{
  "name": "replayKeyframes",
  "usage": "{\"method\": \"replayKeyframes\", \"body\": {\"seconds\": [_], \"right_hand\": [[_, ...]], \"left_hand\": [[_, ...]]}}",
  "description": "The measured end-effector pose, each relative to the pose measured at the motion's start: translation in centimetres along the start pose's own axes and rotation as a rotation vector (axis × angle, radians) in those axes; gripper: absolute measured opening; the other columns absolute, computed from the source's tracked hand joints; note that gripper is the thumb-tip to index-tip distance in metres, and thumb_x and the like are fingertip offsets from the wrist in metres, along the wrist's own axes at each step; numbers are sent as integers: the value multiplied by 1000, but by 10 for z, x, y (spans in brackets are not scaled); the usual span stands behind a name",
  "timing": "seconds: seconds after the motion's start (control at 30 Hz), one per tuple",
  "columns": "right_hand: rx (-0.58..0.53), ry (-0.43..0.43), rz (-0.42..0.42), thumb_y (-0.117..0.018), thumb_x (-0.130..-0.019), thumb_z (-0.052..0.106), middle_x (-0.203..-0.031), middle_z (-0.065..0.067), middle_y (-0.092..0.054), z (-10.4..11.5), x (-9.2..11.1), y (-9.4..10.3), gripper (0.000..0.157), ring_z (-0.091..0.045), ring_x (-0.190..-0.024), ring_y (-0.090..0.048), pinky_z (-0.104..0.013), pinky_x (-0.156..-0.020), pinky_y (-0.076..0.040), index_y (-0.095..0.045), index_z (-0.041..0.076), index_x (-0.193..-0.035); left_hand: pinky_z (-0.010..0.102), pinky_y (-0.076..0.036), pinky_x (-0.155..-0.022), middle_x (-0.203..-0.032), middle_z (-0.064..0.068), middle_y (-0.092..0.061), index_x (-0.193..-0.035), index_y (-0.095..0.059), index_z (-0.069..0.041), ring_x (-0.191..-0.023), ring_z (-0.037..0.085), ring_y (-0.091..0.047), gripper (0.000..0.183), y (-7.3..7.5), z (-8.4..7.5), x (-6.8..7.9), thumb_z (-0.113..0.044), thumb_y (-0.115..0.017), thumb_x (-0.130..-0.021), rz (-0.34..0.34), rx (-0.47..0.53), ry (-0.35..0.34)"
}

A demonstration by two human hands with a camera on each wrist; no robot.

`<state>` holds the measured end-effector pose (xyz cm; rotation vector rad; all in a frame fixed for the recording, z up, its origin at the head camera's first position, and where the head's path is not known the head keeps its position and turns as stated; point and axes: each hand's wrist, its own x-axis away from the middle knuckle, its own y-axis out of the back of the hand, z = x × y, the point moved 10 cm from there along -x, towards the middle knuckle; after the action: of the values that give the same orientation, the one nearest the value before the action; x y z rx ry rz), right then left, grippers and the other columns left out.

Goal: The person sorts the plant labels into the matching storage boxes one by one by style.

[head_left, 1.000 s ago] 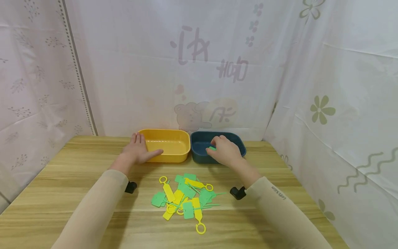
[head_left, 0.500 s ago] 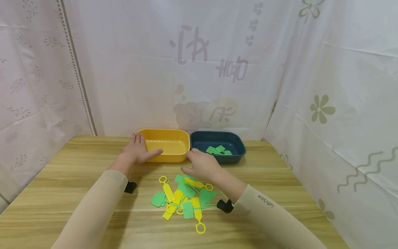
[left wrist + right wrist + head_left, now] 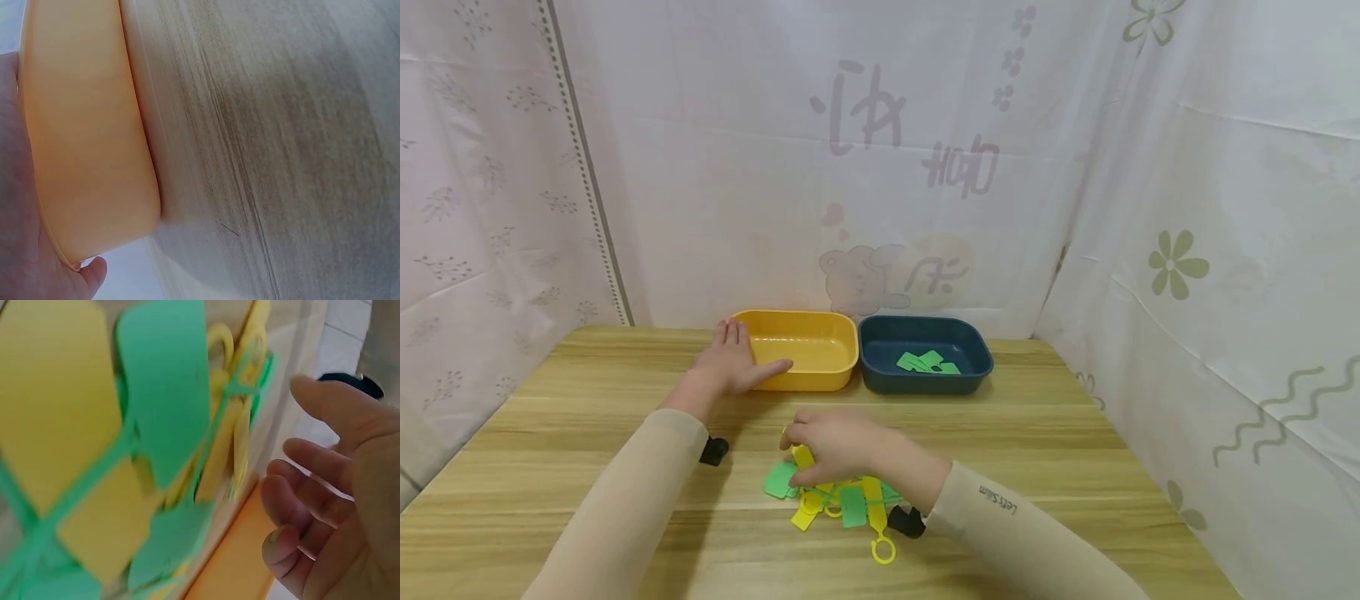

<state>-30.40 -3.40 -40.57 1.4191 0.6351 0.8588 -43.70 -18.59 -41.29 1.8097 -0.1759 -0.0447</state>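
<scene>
My left hand (image 3: pixel 727 364) rests on the left end of a yellow plastic bin (image 3: pixel 808 382), fingers straight and thumb spread over its front rim. The left wrist view shows the palm along the bin's rim, with a fingertip (image 3: pixel 95 275) past the corner. Over a loose pile of flat plastic tags hovers my right hand (image 3: pixel 842 446), fingers partly bent and thumb apart. Nothing shows between them in the right wrist view. The pile mixes green tags (image 3: pixel 853 507) with thin stems and yellow tags (image 3: pixel 875 500) ending in rings. My right hand hides part of the pile.
A dark blue bin (image 3: pixel 925 384) stands right of the yellow one, with several green tags (image 3: pixel 929 362) inside. Both bins sit at the back of the wooden table (image 3: pixel 1037 467), before a patterned curtain (image 3: pixel 737 167). Black wrist mounts (image 3: pixel 907 522) hang below each wrist.
My right hand has let go of a green tag in the blue bin and moved left and nearer, over the pile. The left hand has stayed on the yellow bin.
</scene>
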Motion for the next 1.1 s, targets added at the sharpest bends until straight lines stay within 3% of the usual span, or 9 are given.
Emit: {"method": "replayKeyframes", "body": {"seconds": [0.2,0.37,0.63,0.8,0.93,1.1], "right_hand": [[19,43,59,-87,-93,53,-121,10,-69,18,-2,-12,53,0,-95,-63,-19,-87,-56,-74,26,-136],[74,62,75,-86,-94,52,-112,13,-69,25,-1,-14,43,2,-89,-60,-16,-79,-52,-77,28,-128],[148,96,4,-81,-98,42,-92,15,-60,29,2,-9,21,1,-72,-53,-15,-63,-43,-78,27,-113],[167,94,-48,-79,-98,37,-85,18,-63,27,7,-1,12,2,-67,-51,-14,-56,-40,-79,28,-105],[137,90,-64,-77,-99,34,-85,17,-70,22,12,9,8,2,-68,-53,-13,-58,-41,-79,27,-101],[44,71,-55,-75,-101,32,-95,14,-77,7,19,18,7,2,-77,-59,-14,-70,-47,-77,26,-100]], "left_hand": [[66,-16,-136,-177,40,3,-166,-2,19,-168,56,3,134,2,-3,3,-92,-34,-98,9,3,-1],[66,-16,-136,-178,40,3,-167,-1,19,-168,56,3,137,0,0,-1,-94,-33,-97,1,-1,-1],[67,-17,-136,-178,39,3,-167,-1,19,-168,56,3,138,-1,1,-1,-95,-32,-96,-1,-3,0],[65,-13,-137,-177,40,3,-166,-2,19,-168,56,3,136,1,-1,2,-94,-34,-97,7,4,-4],[65,-13,-137,-178,39,4,-167,-1,18,-168,56,4,135,1,-2,2,-93,-33,-98,9,1,-5],[66,-13,-137,-177,40,4,-166,-1,19,-168,56,4,135,0,-1,1,-94,-32,-97,11,-4,-6]]}}
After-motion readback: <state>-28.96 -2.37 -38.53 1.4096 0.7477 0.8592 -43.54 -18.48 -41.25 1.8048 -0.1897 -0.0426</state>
